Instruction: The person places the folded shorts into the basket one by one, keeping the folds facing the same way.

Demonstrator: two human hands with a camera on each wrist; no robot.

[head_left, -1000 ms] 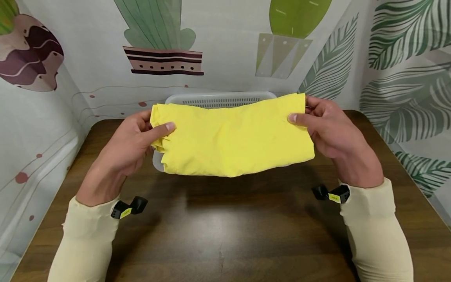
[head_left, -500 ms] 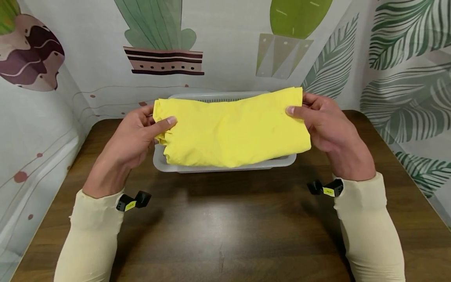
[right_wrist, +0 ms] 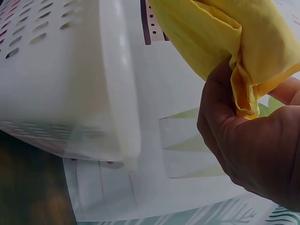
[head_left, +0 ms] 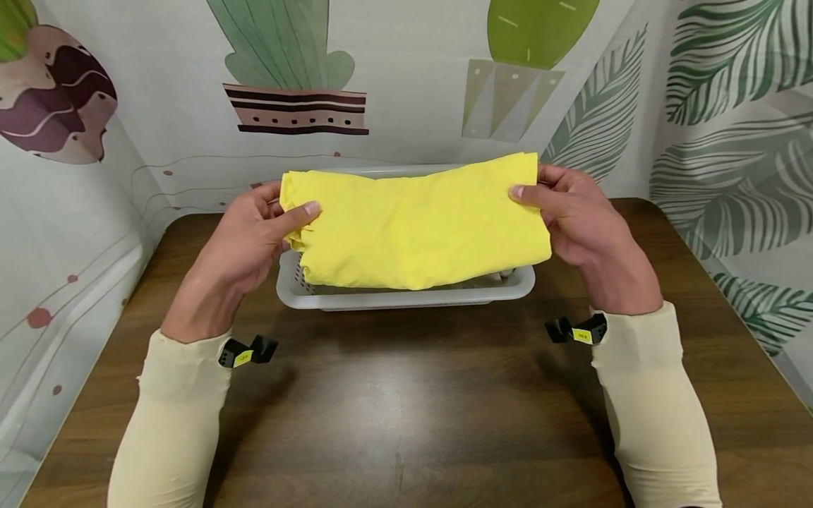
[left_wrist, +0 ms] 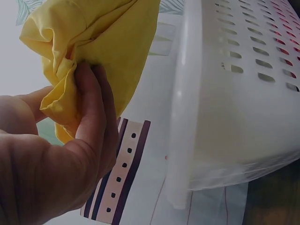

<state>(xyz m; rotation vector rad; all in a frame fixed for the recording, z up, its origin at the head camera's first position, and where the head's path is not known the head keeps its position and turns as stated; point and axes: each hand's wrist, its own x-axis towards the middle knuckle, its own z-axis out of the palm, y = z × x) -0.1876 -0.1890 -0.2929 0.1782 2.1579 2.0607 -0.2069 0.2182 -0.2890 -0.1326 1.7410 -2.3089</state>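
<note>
A folded yellow cloth (head_left: pixel 413 226) is stretched between my two hands, above a white plastic basket (head_left: pixel 406 301). My left hand (head_left: pixel 244 233) pinches its left end, thumb on the front and fingers behind. At the other end my right hand (head_left: pixel 584 219) pinches it the same way, a little higher. In the left wrist view the yellow cloth (left_wrist: pixel 103 47) bunches in folds between thumb and fingers, beside the slotted wall of the basket (left_wrist: pixel 243 117). The right wrist view has the cloth (right_wrist: pixel 225 37) gathered in the grip. Most of the basket's inside is hidden behind the cloth.
The basket stands at the back of a dark brown wooden table (head_left: pixel 394 395). Behind it hangs a white sheet (head_left: pixel 413 85) printed with cacti and leaves. Red and pink patches (left_wrist: pixel 286 51) show through the basket's slots.
Both hands have moved forward with the yellow cloth, which sits farther up in the head view. More of the basket's front rim shows below it.
</note>
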